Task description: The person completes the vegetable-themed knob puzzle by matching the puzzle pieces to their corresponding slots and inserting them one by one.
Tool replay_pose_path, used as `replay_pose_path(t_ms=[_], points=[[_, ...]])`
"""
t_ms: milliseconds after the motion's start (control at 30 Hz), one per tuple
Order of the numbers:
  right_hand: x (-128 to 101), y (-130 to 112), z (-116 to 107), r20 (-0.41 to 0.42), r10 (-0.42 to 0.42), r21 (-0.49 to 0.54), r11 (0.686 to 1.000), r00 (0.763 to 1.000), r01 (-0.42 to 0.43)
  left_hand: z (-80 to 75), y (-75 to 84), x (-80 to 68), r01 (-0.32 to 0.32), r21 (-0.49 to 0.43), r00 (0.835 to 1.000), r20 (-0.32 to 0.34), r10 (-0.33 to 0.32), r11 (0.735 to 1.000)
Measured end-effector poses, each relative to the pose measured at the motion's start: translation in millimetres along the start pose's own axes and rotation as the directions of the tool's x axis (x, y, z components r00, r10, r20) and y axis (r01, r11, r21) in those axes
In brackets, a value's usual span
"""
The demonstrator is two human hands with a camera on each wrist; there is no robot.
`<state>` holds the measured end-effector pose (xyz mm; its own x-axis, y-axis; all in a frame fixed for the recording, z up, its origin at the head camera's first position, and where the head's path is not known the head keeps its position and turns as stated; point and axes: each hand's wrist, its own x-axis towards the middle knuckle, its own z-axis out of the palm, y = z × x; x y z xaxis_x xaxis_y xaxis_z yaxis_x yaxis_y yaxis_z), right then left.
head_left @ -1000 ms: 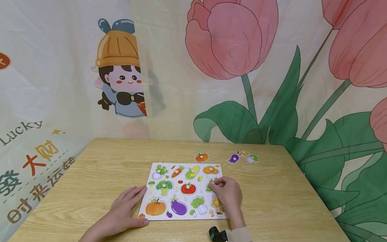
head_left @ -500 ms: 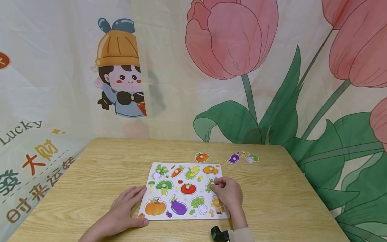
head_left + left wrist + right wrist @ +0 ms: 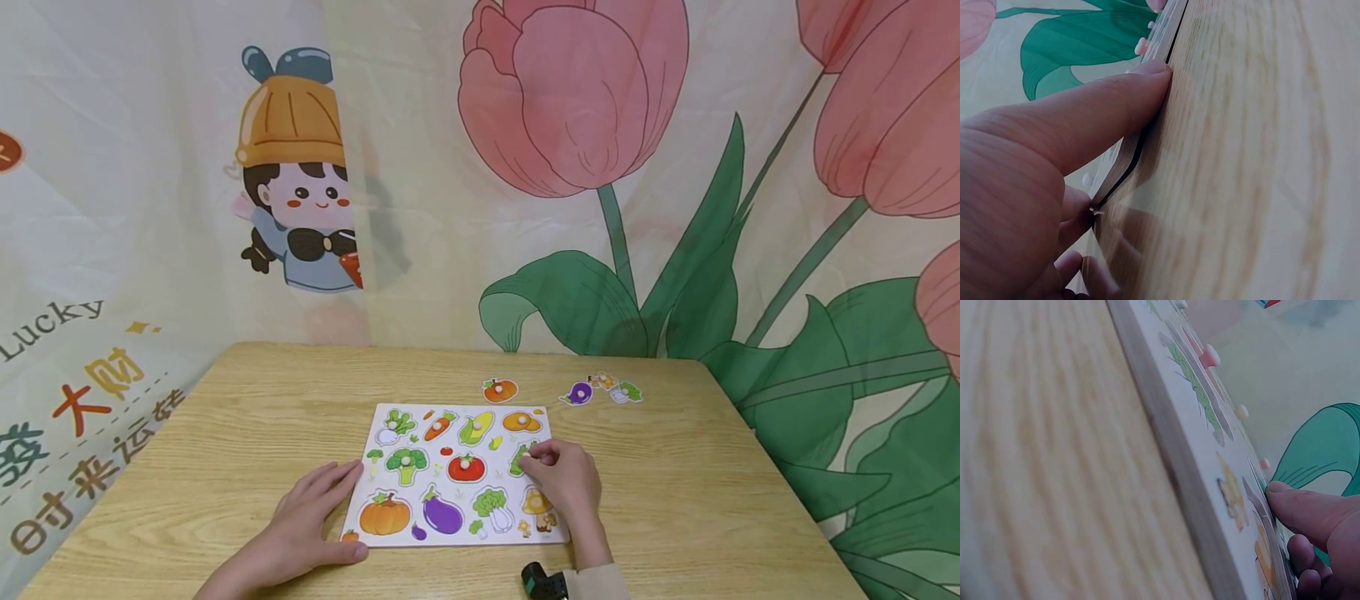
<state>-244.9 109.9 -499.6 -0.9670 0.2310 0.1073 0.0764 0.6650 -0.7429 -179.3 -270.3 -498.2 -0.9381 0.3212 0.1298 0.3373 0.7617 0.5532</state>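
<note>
A white vegetable puzzle board (image 3: 442,495) lies flat on the table. My left hand (image 3: 300,521) rests at its left side, fingers fairly straight along the edge and thumb tip at the near left corner; in the left wrist view the thumb (image 3: 1104,109) touches the board's side. At the right part of the board, my right hand (image 3: 568,479) pinches a green vegetable puzzle piece (image 3: 517,461), which sits at its slot and is partly hidden by the fingers. Knobbed pieces such as the tomato (image 3: 467,468), broccoli (image 3: 406,463) and carrot (image 3: 439,427) lie in the board.
Beyond the board lie loose pieces: a pumpkin (image 3: 499,390), an eggplant (image 3: 579,393), a mushroom (image 3: 602,380) and a bok choy (image 3: 626,392). A black device (image 3: 542,582) is at the right wrist. A printed cloth (image 3: 420,317) hangs behind the wooden table (image 3: 697,500).
The right wrist has shifted very slightly to the right, its fingers staying at the green piece. The left hand and the board keep their places.
</note>
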Motion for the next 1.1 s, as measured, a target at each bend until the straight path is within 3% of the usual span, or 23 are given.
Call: replay_pose_path(t_ms=[133, 333, 567, 933, 1100], points=[[2, 0, -2, 0.041, 0.004, 0.035, 0.999, 0.999, -0.006, 0.8, -2.6, -0.6, 0.004, -0.005, 1.0, -0.002, -0.004, 1.0], [10, 0, -20, 0.167, 0.002, 0.157, 0.987, 0.986, -0.028, 1.4, -5.0, -0.9, -0.002, -0.002, 1.0, -0.006, 0.002, 1.0], [39, -9, -37, 0.24, -0.123, 0.131, 0.987, 0.963, 0.093, 1.1, -5.6, -2.0, -0.009, 0.002, 1.0, -0.015, 0.009, 1.0], [89, -32, -21, 0.342, -0.285, 0.111, 0.959, 0.896, 0.262, 2.8, -4.7, -2.4, 0.01, -0.02, 1.0, 0.001, -0.01, 1.0], [112, -29, -9, 0.359, -0.306, 0.083, 0.951, 0.882, 0.296, 2.6, -4.1, -1.2, 0.005, -0.009, 1.0, 0.005, -0.005, 1.0]])
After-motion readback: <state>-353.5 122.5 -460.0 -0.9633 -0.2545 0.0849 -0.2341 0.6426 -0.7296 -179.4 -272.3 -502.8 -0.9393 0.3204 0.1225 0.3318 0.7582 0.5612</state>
